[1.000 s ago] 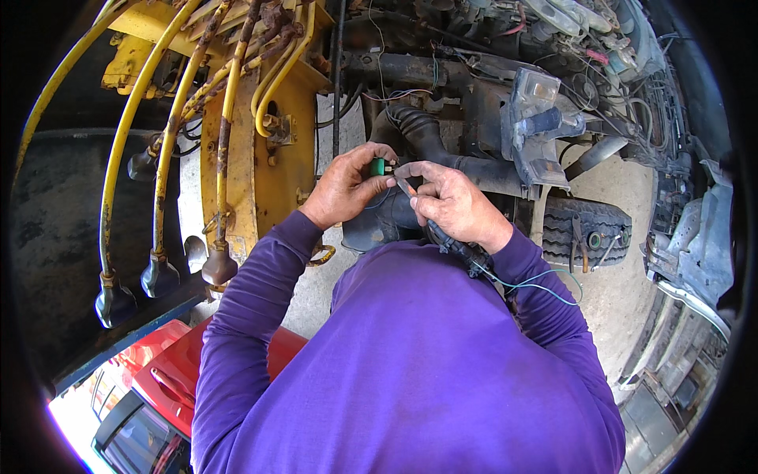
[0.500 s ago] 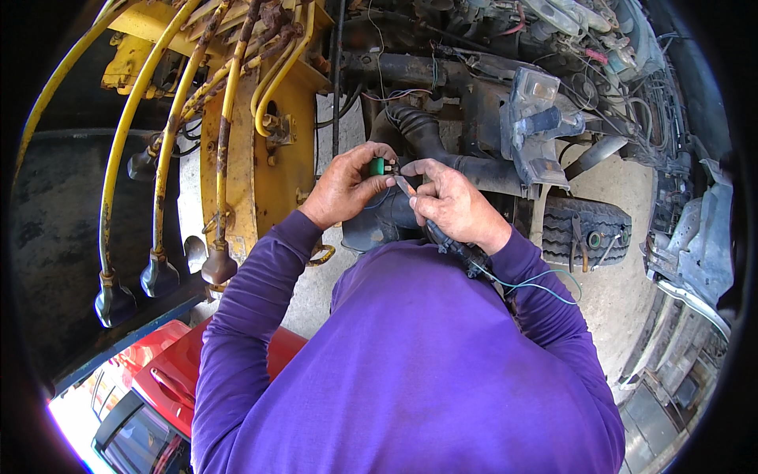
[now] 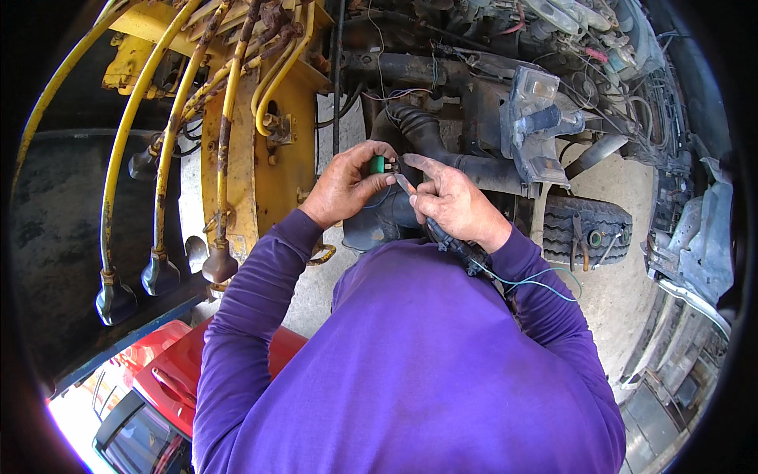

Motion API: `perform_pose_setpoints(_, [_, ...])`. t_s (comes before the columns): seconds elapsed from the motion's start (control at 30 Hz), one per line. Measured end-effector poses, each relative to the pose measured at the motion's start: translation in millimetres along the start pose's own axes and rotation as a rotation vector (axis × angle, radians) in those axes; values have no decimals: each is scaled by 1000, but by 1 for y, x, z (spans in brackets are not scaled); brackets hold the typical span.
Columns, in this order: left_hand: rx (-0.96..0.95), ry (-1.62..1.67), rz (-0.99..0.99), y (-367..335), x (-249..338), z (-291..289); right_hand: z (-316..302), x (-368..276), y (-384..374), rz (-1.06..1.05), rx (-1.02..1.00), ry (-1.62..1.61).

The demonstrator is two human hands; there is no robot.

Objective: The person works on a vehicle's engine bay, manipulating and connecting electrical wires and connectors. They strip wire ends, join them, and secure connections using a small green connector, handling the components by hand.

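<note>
My left hand (image 3: 341, 188) pinches a small green block (image 3: 377, 164) with metal prongs on its right side, which looks like an electrical relay. Close beside it, my right hand (image 3: 456, 207) is closed on a thin flat blade (image 3: 405, 185), its tip slanting up toward the prongs. The right index finger is stretched out over the blade, near the prongs. Whether the blade touches them I cannot tell. Below my right hand runs a dark wiring bundle (image 3: 456, 251), and a light blue wire (image 3: 527, 283) loops from it across my right sleeve.
Yellow levers with dark knobs (image 3: 160, 274) rise at the left beside a yellow metal frame (image 3: 229, 174). A black ribbed hose (image 3: 414, 125) lies beyond my hands. At right, pliers (image 3: 579, 241) and a spanner (image 3: 609, 248) rest on a tyre (image 3: 559, 225). Engine parts and loose wires crowd the far right.
My right index finger has straightened and lifted a little off the prongs. The green block and my left hand stay nearly in place.
</note>
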State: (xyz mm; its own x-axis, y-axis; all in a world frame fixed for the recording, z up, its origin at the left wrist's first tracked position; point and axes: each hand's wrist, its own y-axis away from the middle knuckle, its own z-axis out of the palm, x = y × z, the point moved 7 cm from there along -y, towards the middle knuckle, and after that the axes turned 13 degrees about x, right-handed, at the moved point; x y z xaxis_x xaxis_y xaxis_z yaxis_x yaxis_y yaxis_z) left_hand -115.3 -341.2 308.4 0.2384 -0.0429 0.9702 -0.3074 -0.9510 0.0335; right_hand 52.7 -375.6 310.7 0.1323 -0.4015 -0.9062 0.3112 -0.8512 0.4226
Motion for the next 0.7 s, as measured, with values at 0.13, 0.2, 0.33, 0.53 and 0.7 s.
perform_pose_setpoints(0.13, [-3,20,-11,0,-2,0,0,1,-1,-5,5,-26])
perform_pose_setpoints(0.2, [0,38,-21,0,-2,0,1,-1,0,-5,12,-19])
perform_pose_setpoints(0.33, [2,34,-33,0,2,0,-1,-8,2,-13,23,30])
perform_pose_setpoints(0.53, [12,65,-51,1,-2,0,0,-8,0,-49,-34,68])
perform_pose_setpoints(0.7, [11,49,-48,0,-3,-1,-1,-4,2,-7,60,-14])
